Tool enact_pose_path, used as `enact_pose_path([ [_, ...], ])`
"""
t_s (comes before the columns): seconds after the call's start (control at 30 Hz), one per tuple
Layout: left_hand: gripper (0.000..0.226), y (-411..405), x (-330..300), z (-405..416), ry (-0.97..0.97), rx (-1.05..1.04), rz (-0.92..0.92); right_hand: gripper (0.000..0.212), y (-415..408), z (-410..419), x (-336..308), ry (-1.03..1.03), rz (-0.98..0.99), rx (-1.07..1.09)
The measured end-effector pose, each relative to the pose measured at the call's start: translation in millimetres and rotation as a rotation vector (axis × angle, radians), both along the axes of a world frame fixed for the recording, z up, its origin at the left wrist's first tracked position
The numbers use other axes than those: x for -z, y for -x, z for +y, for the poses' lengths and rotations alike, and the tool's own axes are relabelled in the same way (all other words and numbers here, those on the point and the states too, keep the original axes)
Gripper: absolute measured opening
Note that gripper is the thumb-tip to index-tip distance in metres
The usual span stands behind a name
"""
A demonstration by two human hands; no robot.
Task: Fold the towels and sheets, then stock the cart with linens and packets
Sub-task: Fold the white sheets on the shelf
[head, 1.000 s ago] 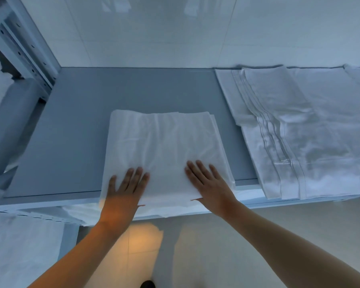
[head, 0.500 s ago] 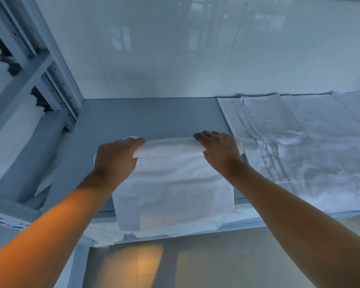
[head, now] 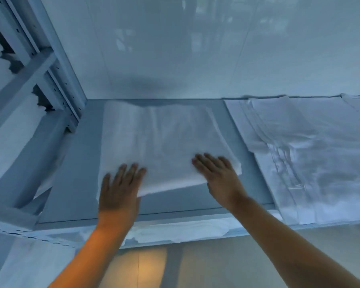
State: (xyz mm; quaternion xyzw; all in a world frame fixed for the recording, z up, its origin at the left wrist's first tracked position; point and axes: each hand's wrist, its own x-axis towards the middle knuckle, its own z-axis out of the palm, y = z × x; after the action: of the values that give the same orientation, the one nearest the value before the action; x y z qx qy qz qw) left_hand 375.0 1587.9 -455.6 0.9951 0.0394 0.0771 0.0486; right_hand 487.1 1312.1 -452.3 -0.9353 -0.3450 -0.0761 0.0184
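Fabric first: folded sheet (head: 160,142) looks thin, light and limp, probably cotton, no stiffness at all, so it should drape and crease wherever it is unsupported and slide easily on the smooth grey shelf (head: 75,183). Not fragile, not slippery in the hand. Best hold, judging from the layers: pinch both near corners or the two side edges through all plies at once, otherwise the top ply peels off and the fold opens. Left to right now. Metal rack upright (head: 56,80) at far left, with white cloth tucked behind it. Left hand (head: 119,190) lies flat, fingers straight and spread, fingertips on the near left corner of the sheet, palm partly off the cloth on bare shelf; gripping nothing, just pressing. Sheet sits mid-shelf between the hands and the tiled wall (head: 195,48), far edge close to the wall, near edge slightly lifted and slanted, casting a shadow. Right hand (head: 218,175) also flat and relaxed, fingers straight, resting on the near right corner; blurred, so whether it presses or only touches I cannot tell. Further right, well apart from both hands, spread unfolded linens (head: 310,152) with stitched stripes, hanging over the shelf front. More white cloth (head: 179,231) shows on the level below.
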Motion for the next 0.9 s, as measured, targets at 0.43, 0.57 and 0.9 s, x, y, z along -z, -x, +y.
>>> enact_pose_path([
  [0.43, 0.072, -56, 59, 28, -0.036, 0.040, 0.192, 0.065, -14, 95, 73, -0.123, 0.433, 0.094],
  [0.57, 0.070, -80, 86, 66, 0.037, 0.006, 0.224, 0.067, -7, 122, 100, -0.132, 0.367, 0.210],
  [0.9, 0.075, -39, 86, 2, 0.211, -0.281, 0.245, 0.064, -76, 92, 96, -0.002, 0.270, -0.070],
])
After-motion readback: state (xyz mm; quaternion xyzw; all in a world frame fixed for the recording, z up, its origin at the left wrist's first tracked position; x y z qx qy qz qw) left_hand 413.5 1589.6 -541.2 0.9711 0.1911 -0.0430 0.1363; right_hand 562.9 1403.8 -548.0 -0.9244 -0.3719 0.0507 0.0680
